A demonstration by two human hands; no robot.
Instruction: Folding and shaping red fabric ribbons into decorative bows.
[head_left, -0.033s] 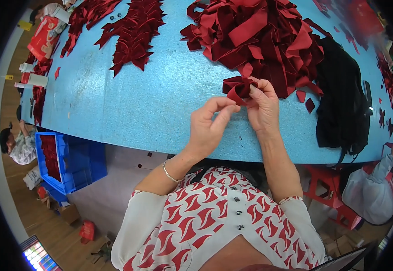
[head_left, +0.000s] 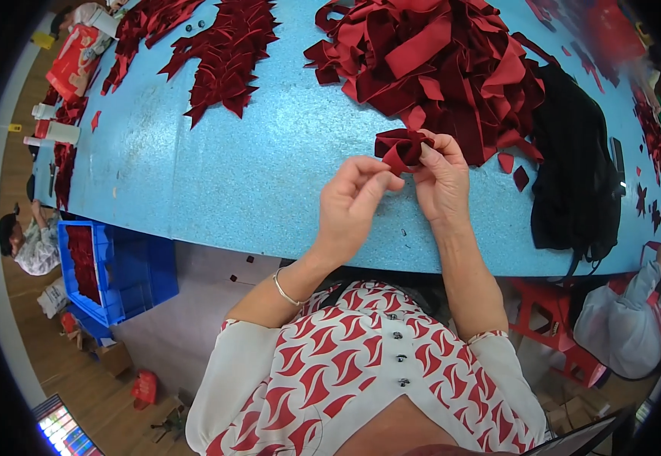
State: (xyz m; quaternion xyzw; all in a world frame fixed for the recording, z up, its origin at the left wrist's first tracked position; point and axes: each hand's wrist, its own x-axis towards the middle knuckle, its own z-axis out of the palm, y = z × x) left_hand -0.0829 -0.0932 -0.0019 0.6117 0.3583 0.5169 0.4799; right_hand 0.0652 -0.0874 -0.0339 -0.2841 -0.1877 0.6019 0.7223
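Both my hands hold a small dark red velvet ribbon piece [head_left: 402, 147], folded like a bow, just above the blue table [head_left: 231, 182]. My left hand [head_left: 353, 201] pinches its lower edge with thumb and fingertips. On the other side, my right hand [head_left: 443, 182] grips it with fingers curled round the fabric. A big heap of loose dark red ribbon strips [head_left: 437, 61] lies directly behind the hands.
Piles of cut red pieces [head_left: 228, 45] lie at the table's far left. A black garment [head_left: 573, 175] lies to the right. A blue crate [head_left: 95, 266] stands under the table's left edge. One person sits at the left [head_left: 26, 239], another at the right [head_left: 627, 319].
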